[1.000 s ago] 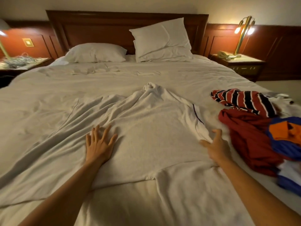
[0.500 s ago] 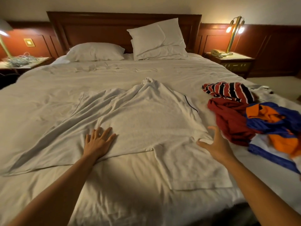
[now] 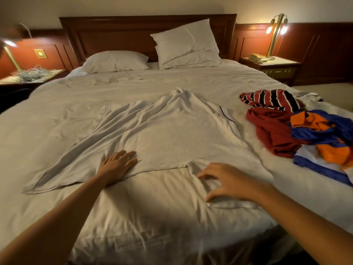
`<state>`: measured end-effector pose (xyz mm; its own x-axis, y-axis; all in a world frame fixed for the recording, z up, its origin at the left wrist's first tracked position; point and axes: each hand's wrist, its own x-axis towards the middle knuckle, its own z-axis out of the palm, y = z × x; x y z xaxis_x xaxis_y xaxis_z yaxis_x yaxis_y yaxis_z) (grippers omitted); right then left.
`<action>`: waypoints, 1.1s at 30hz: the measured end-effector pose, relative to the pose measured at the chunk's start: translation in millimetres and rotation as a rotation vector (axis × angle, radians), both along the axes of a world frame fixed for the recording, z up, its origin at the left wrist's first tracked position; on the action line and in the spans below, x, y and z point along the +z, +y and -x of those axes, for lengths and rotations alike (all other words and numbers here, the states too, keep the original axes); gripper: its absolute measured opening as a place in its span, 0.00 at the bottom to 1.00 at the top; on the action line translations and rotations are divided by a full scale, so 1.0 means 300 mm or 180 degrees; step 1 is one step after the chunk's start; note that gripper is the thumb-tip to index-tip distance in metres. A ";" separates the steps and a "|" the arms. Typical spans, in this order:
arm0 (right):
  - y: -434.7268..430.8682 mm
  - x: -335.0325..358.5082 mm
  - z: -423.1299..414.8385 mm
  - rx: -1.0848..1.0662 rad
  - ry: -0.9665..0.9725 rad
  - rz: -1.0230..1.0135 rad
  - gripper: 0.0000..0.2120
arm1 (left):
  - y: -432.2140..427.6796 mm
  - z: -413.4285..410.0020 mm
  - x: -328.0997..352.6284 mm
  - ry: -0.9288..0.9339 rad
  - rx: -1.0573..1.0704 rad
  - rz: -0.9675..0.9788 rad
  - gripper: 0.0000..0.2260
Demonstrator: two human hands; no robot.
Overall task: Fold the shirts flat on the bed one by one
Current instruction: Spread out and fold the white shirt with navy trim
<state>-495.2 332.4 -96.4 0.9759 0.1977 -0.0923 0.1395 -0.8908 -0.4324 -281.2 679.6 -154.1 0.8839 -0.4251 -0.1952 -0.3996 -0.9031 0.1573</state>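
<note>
While the open-palmed left hand [image 3: 116, 165] pins the white shirt [image 3: 172, 134], the right hand [image 3: 231, 182] curls fingers [image 3: 206, 172] over a flap [image 3: 257, 173], grip unclear; best pulled taut first.

Left hand [image 3: 114, 166] and right hand [image 3: 235, 183]: bare. Left forearm [image 3: 66, 217] and right forearm [image 3: 305, 217]: bare along the full visible length.

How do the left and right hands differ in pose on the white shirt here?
The left hand lies flat, fingers straight, on the body of the white shirt; the right hand is arched, fingers curled, over its near sleeve. The left is farther up the bed than the right. Whether the right grips cloth is unclear. Both are on the same shirt.
</note>
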 end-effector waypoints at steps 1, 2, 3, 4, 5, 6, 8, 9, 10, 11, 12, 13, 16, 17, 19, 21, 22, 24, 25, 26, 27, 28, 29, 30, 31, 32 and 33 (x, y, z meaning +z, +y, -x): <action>0.031 -0.021 -0.011 0.0058 -0.0003 0.0128 0.29 | 0.023 0.000 0.006 -0.0019 0.0002 0.0006 0.24; 0.048 -0.033 -0.025 0.0019 0.0014 0.0115 0.25 | 0.050 -0.002 0.013 -0.0046 0.0021 0.0018 0.25; 0.057 -0.034 -0.041 -0.0059 0.0071 0.0054 0.18 | 0.079 -0.005 0.019 -0.0095 0.0022 -0.0003 0.26; 0.063 -0.027 -0.059 -0.0120 0.0163 0.0030 0.13 | 0.114 -0.007 0.027 -0.0145 0.0105 0.0021 0.26; 0.068 -0.014 -0.079 -0.0124 0.0283 0.0038 0.10 | 0.153 -0.008 0.033 -0.0228 0.0287 0.0096 0.25; 0.068 0.003 -0.099 -0.0078 0.0428 0.0059 0.09 | 0.199 -0.008 0.041 -0.0343 0.0527 0.0147 0.24; 0.067 0.041 -0.132 0.0125 0.0970 -0.0145 0.08 | 0.299 -0.016 0.047 -0.0559 0.0997 0.0048 0.25; 0.068 0.059 -0.144 0.0188 0.1347 -0.0439 0.08 | 0.350 -0.023 0.048 -0.0592 0.1222 -0.0014 0.27; 0.069 0.075 -0.157 0.0149 0.1689 -0.0818 0.08 | 0.396 -0.030 0.052 -0.0559 0.1459 -0.0028 0.30; 0.072 0.086 -0.173 0.0014 0.1878 -0.1135 0.08 | 0.433 -0.038 0.053 -0.0511 0.1702 0.0002 0.32; 0.073 0.090 -0.195 -0.0146 0.1838 -0.1314 0.09 | 0.463 -0.045 0.053 -0.0475 0.1892 0.0005 0.34; 0.075 0.089 -0.222 -0.0343 0.1595 -0.1389 0.09 | 0.481 -0.052 0.050 -0.0480 0.1974 -0.0026 0.34; 0.095 0.039 -0.313 -0.0863 0.0469 -0.1242 0.07 | 0.467 -0.052 0.061 -0.0489 0.1630 0.0350 0.25; 0.112 0.019 -0.340 -0.0925 0.0229 -0.1127 0.09 | 0.452 -0.045 0.073 -0.0458 0.1409 0.0577 0.21; 0.160 -0.035 -0.397 -0.0841 0.0030 -0.0841 0.16 | 0.445 -0.039 0.107 -0.0437 0.1078 0.0395 0.16; 0.214 -0.088 -0.457 -0.0625 0.0132 -0.0329 0.23 | 0.453 -0.057 0.158 -0.0315 0.0822 -0.0403 0.18; 0.236 -0.114 -0.490 -0.0563 0.0253 -0.0015 0.27 | 0.457 -0.069 0.188 -0.0181 0.0727 -0.0865 0.20; 0.260 -0.156 -0.549 -0.0598 0.0524 0.0432 0.31 | 0.458 -0.104 0.252 0.0195 0.0937 -0.1644 0.28; 0.264 -0.173 -0.575 -0.0607 0.0609 0.0622 0.32 | 0.448 -0.122 0.278 0.0303 0.1202 -0.1984 0.34; 0.267 -0.190 -0.601 -0.0581 0.0632 0.0808 0.33 | 0.430 -0.135 0.294 0.0342 0.1478 -0.2257 0.39; 0.270 -0.206 -0.626 -0.0578 0.0607 0.0940 0.34 | 0.404 -0.148 0.297 0.0307 0.1612 -0.2376 0.43; 0.275 -0.222 -0.655 -0.0639 0.0540 0.0985 0.35 | 0.379 -0.170 0.286 0.0250 0.1525 -0.2238 0.45; 0.283 -0.236 -0.686 -0.0746 0.0430 0.0978 0.35 | 0.353 -0.193 0.263 0.0238 0.1320 -0.1852 0.44; 0.289 -0.250 -0.718 -0.0852 0.0284 0.0973 0.35 | 0.326 -0.217 0.227 0.0248 0.1100 -0.1352 0.42; 0.295 -0.264 -0.752 -0.0932 0.0113 0.0986 0.36 | 0.297 -0.240 0.181 0.0215 0.0916 -0.0899 0.40; 0.299 -0.279 -0.786 -0.0992 -0.0070 0.1030 0.36 | 0.267 -0.262 0.127 0.0113 0.0805 -0.0568 0.40; 0.299 -0.295 -0.822 -0.1046 -0.0238 0.1086 0.37 | 0.238 -0.285 0.071 -0.0033 0.0807 -0.0306 0.42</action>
